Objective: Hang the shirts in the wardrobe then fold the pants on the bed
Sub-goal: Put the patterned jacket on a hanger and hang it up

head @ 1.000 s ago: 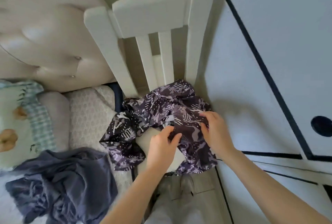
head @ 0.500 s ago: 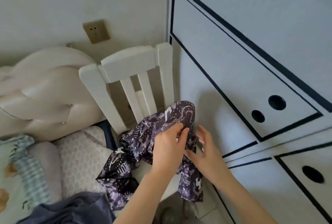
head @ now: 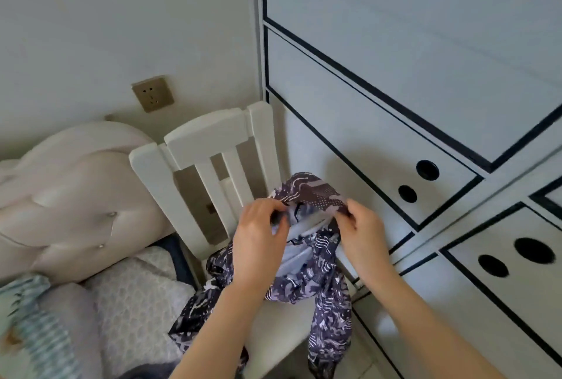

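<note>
The patterned shirt (head: 307, 260) hangs at lower centre of the frame, above the white chair (head: 213, 147). Your left hand (head: 258, 238) and right hand (head: 362, 229) each pinch its upper edge with curled fingers. The wardrobe (head: 410, 74) fills the right side.

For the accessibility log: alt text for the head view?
A person's left hand and right hand pinch the top of a dark purple patterned shirt held up over a white slatted wooden chair. A white wardrobe with black trim stands to the right, a beige tufted headboard to the left.
</note>
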`<state>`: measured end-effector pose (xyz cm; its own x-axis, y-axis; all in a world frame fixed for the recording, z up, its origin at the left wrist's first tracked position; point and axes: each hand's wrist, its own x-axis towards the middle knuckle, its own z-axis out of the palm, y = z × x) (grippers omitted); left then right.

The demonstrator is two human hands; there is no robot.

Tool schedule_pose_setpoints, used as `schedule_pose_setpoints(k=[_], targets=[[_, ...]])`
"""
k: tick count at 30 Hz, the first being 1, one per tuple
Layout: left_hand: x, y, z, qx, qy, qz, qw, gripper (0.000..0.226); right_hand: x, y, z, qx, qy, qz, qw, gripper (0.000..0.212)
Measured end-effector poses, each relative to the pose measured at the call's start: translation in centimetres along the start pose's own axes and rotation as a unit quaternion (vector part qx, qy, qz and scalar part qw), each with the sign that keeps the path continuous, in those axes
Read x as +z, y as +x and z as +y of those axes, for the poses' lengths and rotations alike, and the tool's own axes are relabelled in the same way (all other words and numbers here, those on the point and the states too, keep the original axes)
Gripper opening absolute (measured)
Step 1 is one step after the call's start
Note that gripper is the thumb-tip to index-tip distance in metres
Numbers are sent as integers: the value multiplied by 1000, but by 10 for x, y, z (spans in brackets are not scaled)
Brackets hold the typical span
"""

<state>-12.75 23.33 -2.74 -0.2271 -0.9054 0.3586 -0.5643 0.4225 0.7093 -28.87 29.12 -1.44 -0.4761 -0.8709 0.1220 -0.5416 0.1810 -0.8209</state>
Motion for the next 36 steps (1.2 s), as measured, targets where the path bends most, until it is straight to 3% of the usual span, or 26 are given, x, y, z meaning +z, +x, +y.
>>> schedule_pose_setpoints(k=[4, 7, 10, 13, 20, 25, 30, 33, 36], targets=[[21, -1, -17, -45, 60, -87, 993, 62, -21, 0, -13, -30, -10, 21, 999, 37], [43, -1, -19, -71, 73, -181, 978, 83, -43, -5, -18, -39, -10, 34, 999, 28], [65, -5, -20, -83, 94, -229, 965, 72, -69, -12, -12, -26, 4, 36, 999, 13], [77, -9, -17, -79, 139, -244, 956, 36, -94, -21, 1, -28, 1, 57, 998, 15], [75, -18, 30, -42, 125, -175, 976, 18, -145, -49, 18, -49, -30, 125, 991, 15], [49, -27, 89, 3, 59, -82, 995, 28, -183, -68, 23, -63, -78, 159, 982, 10], [27, -47, 156, 81, 9, -29, 996, 36, -214, -106, 21, -53, -83, 123, 988, 38], [22, -66, 194, 103, -5, -24, 994, 30, -234, -131, 22, -63, -91, 119, 987, 59], [21, -90, 237, 140, -28, -36, 989, 43, -256, -157, 22, -72, -57, 52, 994, 82]])
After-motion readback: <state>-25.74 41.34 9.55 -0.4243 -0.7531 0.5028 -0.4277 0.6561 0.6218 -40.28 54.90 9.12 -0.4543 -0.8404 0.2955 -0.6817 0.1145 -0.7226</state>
